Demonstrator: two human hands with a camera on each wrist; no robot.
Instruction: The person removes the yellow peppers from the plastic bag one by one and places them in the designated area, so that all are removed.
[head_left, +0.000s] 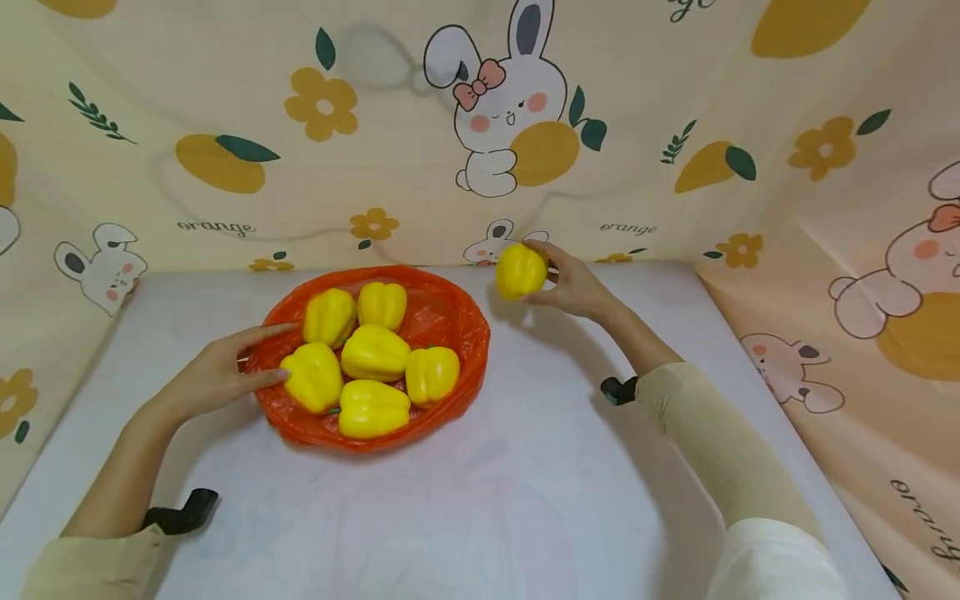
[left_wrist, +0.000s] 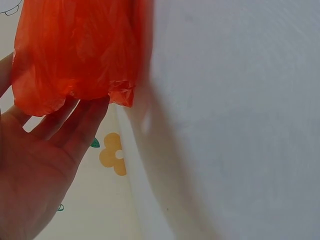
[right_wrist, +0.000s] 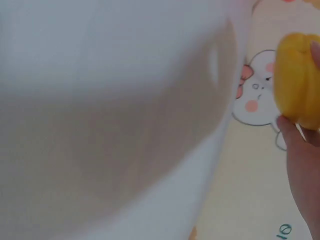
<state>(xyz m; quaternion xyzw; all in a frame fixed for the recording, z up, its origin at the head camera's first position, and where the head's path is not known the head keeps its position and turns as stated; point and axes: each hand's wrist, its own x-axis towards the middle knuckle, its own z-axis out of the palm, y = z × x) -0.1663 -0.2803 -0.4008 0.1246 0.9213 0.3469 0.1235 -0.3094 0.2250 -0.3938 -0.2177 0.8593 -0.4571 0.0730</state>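
Note:
My right hand [head_left: 572,282] holds a yellow bell pepper [head_left: 521,272] between thumb and fingers, above the far side of the table and right of a red plastic bag [head_left: 441,300]. In the right wrist view, that pepper [right_wrist: 297,80] sits at the right edge with the fingertips around it. The bag lies spread in a round shape, its mouth facing up, with several yellow bell peppers [head_left: 375,352] inside. At its left rim, my left hand [head_left: 221,371] grips the bag, the thumb reaching over the edge beside a pepper. The left wrist view shows fingers [left_wrist: 82,127] against the bag's outer side.
A white table surface [head_left: 450,517] lies under everything. Behind it hangs a cream cloth [head_left: 405,167] printed with rabbits, flowers and oranges, continuing along both sides. Black pieces [head_left: 180,512] stick out at both sleeve cuffs.

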